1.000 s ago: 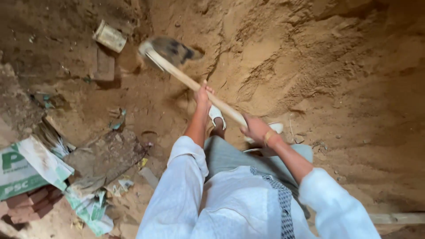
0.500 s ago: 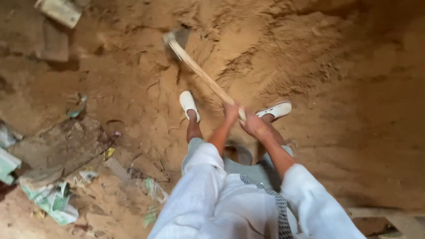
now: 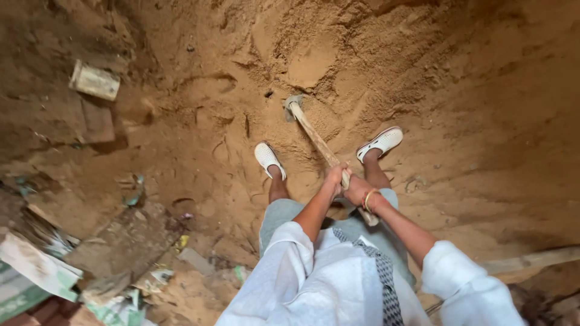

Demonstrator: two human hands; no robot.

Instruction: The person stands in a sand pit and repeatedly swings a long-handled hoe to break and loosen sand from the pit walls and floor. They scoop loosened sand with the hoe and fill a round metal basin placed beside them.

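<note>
Gripping the long pale wooden hoe handle (image 3: pixel 323 151) near its upper end, the left hand (image 3: pixel 334 178) and right hand (image 3: pixel 357 189) are closing fully around it, touching each other. Its metal blade (image 3: pixel 292 105) is biting into loose orange-brown sand (image 3: pixel 423 72) ahead, between two white perforated shoes (image 3: pixel 267 158) — drawing it back calls for keeping it centred, clear of both feet.
</note>
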